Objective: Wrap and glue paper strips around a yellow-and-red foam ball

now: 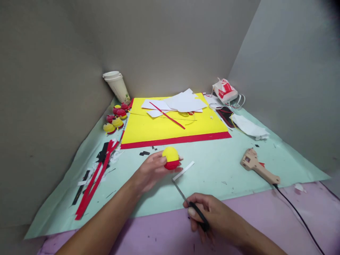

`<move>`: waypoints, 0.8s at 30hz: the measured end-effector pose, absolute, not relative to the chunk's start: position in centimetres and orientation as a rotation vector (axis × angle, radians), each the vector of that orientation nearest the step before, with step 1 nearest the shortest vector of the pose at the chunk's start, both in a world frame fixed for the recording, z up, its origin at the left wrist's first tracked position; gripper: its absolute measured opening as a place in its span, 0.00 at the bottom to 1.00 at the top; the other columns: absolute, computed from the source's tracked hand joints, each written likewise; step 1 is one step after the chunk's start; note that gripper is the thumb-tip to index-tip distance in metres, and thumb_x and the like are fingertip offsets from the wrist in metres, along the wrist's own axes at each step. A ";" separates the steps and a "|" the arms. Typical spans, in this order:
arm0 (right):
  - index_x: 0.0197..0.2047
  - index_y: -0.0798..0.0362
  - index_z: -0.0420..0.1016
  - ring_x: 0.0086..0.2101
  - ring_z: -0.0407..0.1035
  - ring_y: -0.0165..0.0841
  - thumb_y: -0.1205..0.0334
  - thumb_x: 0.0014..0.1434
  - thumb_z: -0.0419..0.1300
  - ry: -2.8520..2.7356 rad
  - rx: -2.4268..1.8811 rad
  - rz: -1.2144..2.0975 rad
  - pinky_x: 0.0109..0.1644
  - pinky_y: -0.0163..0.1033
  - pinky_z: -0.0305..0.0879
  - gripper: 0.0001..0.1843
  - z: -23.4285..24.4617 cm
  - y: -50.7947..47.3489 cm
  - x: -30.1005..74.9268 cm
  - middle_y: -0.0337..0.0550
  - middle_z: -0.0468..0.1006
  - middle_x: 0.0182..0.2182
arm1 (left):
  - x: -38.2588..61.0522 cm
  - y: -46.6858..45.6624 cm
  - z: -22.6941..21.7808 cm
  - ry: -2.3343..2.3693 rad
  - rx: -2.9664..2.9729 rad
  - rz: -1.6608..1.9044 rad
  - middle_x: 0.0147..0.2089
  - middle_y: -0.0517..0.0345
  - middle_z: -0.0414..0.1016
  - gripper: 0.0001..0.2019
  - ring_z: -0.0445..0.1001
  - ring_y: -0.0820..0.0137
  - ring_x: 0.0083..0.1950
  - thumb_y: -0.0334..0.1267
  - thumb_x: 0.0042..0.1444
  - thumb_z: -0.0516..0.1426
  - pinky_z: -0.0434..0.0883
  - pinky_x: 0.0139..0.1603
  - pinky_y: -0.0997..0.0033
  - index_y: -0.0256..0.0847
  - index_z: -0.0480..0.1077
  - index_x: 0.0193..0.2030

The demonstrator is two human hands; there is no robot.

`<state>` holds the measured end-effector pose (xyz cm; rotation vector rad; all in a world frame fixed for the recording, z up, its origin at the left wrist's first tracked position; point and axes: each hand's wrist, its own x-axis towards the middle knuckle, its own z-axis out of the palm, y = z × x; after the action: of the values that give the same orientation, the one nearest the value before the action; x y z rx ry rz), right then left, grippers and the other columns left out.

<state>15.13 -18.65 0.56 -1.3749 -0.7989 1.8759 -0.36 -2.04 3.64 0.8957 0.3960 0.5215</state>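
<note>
My left hand is closed around a small round ball, yellow on its upper part and ridged red on its lower part. In my right hand is a pair of black-handled scissors, its blades together and pointing up and left toward the ball. A narrow white paper strip lies at the blade tips, just below and right of my left fingers. Whether the blades touch the strip, I cannot tell. Some of my left fingers are hidden behind the ball.
Right of my hands rests a corded glue gun. Yellow sheets and white paper cover the back. At left are red strips, scraps, several red-yellow balls and a white cup. A tissue pack stands back right.
</note>
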 end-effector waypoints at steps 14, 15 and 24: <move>0.41 0.53 0.73 0.19 0.59 0.23 0.59 0.57 0.59 -1.073 -1.566 1.928 0.21 0.28 0.53 0.10 2.1 -19.8 15.7 0.34 0.72 0.22 | 2.8 -0.1 2.8 0.406 1.134 0.252 0.46 0.40 0.77 0.17 0.75 0.58 0.46 0.42 0.52 0.65 0.68 0.52 0.54 0.33 0.77 0.46; 0.39 0.51 0.75 0.20 0.58 0.23 0.62 0.55 0.59 -1.192 -1.626 1.883 0.22 0.28 0.52 0.08 2.6 -20.3 16.0 0.33 0.71 0.22 | 2.7 0.0 2.8 0.405 1.131 0.253 0.46 0.40 0.77 0.17 0.75 0.58 0.46 0.42 0.52 0.65 0.68 0.52 0.54 0.33 0.78 0.45; 0.53 0.52 0.70 0.21 0.61 0.27 0.45 0.54 0.64 -0.793 -1.493 1.468 0.22 0.31 0.52 0.28 5.3 -20.8 17.8 0.36 0.69 0.25 | 0.1 -1.6 2.9 0.400 0.766 0.658 0.47 0.43 0.79 0.15 0.75 0.59 0.50 0.40 0.54 0.64 0.67 0.56 0.61 0.32 0.78 0.45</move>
<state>17.79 -20.77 5.35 -1.4931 -0.7934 1.4678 0.12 -1.65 2.88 0.7665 0.3997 0.6581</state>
